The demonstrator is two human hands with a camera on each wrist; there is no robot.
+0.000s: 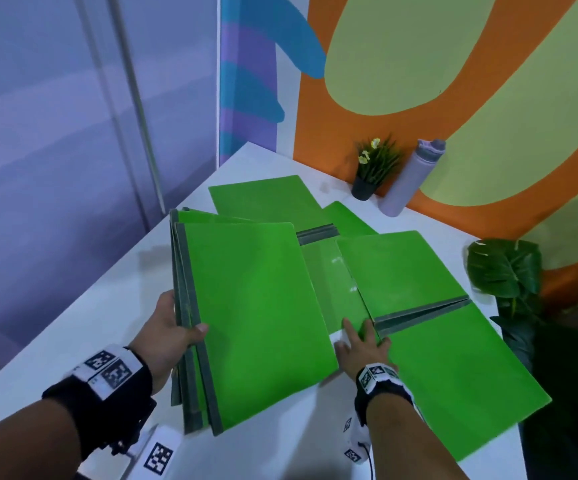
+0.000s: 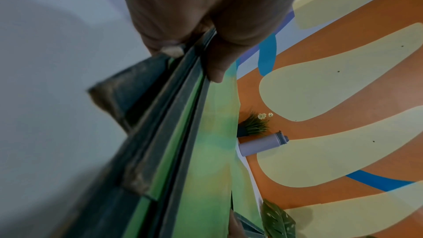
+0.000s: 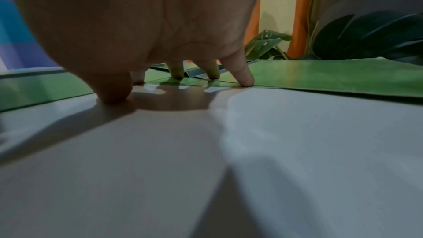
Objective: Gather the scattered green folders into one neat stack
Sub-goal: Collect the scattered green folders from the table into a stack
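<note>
Several green folders (image 1: 259, 306) sit bunched in the left hand (image 1: 168, 336), maybe four, though their dark grey spines blur together. Its thumb and fingers pinch them by the spine side, above the white table (image 1: 73, 341). About four more bright green folders (image 1: 401, 268) lie flat and overlapping on the table, one opened out. On these the right hand (image 1: 362, 348) presses down with fingers spread. Two plants and one bottle stand behind.

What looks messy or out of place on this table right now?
Several loose folders lie overlapping at odd angles on the white table, not squared up. The bundle gripped by the left hand is fanned, its grey spines staggered.
</note>
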